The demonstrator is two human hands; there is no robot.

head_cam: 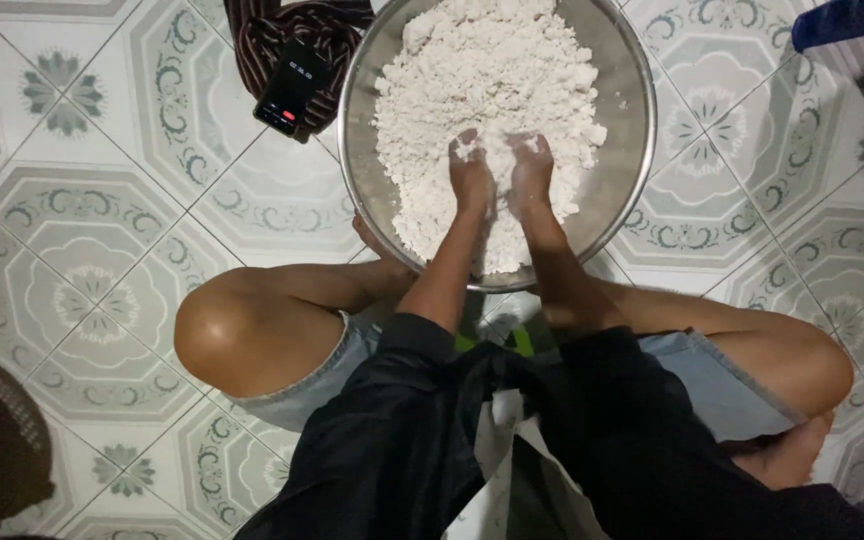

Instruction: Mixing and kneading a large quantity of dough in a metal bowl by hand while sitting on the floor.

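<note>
Nearby: phone (293,87) on striped cloth (292,30) | bowl (628,150) unobstructed

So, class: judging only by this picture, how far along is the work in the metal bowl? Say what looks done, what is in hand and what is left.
Done: the white crumbly mass already fills the metal bowl on the tiled floor. In hand: the left hand and right hand press into it side by side, fingers coated. Left: it lies in loose lumps, not one smooth mass.
</note>
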